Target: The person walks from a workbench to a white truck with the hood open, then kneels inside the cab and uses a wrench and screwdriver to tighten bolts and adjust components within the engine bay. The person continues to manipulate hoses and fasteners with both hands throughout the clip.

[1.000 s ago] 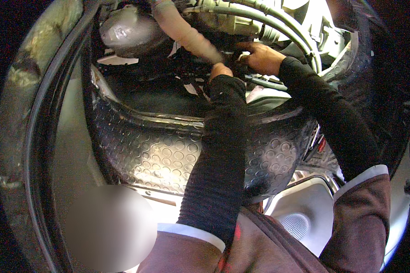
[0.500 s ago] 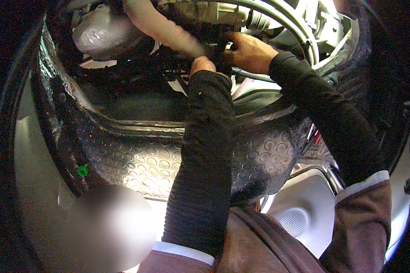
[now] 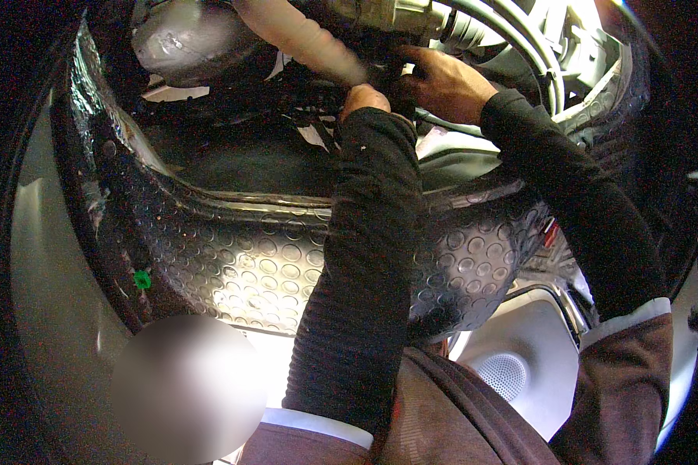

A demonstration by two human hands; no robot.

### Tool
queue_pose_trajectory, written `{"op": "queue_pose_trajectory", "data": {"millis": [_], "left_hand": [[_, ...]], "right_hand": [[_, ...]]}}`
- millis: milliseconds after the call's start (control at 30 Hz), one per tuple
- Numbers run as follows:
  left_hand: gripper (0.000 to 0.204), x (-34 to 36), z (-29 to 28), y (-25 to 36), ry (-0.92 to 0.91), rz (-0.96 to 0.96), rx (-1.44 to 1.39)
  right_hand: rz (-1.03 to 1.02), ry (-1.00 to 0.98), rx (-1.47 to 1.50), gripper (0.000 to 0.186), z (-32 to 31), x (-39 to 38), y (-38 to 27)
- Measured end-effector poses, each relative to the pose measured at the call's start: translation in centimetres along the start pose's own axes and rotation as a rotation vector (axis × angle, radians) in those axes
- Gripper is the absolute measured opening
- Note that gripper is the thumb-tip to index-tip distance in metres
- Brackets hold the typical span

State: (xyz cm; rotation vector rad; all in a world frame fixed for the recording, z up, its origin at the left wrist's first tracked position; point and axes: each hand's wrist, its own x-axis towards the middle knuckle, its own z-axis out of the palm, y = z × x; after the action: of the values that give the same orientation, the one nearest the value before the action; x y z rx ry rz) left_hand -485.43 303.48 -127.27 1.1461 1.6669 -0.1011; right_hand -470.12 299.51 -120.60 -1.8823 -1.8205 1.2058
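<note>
My left hand (image 3: 367,100) reaches up into the dark opening at the top middle. Its back and wrist show, while its fingers are hidden among dark parts beneath the end of a tan, ribbed tube (image 3: 302,35). To its right, my right hand (image 3: 451,87) is bent inward, fingers curled at a dark part that I cannot make out. The two hands are close together, below a pale cylindrical housing (image 3: 372,19). Thick grey hoses (image 3: 531,43) curve past above my right hand.
A dark sheet with raised round studs (image 3: 275,271) spans the middle under my arms. At upper left sits a rounded grey part (image 3: 198,43). A pale panel with a round perforated grille (image 3: 504,376) lies at lower right. A green clip (image 3: 142,280) marks the left edge.
The whole view has shifted slightly to the right and the surroundings moved with it. Both hands stay in about the same place among the parts.
</note>
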Motion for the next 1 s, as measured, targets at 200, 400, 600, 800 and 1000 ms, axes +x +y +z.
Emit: {"op": "queue_pose_trajectory", "data": {"millis": [200,400,600,800,1000], "left_hand": [[0.046,-0.2,0.0,0.3,-0.001,0.007,-0.004],[0.047,-0.4,-0.4,0.5,0.01,0.015,0.009],[0.047,-1.9,-0.7,0.9,0.004,0.038,0.097],[0.047,-3.2,-1.1,1.5,0.031,0.061,0.218],[0.048,-4.0,-1.4,2.1,0.068,0.075,0.274]], "right_hand": [[-0.029,0.04,-0.108,0.039,0.4,-0.4,-0.9],[0.041,0.037,-0.209,0.04,1.5,0.3,-0.9],[0.023,-0.112,-0.304,0.05,0.8,1.9,1.1],[-0.09,-0.383,-0.464,0.048,0.0,4.7,3.6],[-0.147,-0.503,-0.58,0.05,-0.3,5.9,3.8]]}}
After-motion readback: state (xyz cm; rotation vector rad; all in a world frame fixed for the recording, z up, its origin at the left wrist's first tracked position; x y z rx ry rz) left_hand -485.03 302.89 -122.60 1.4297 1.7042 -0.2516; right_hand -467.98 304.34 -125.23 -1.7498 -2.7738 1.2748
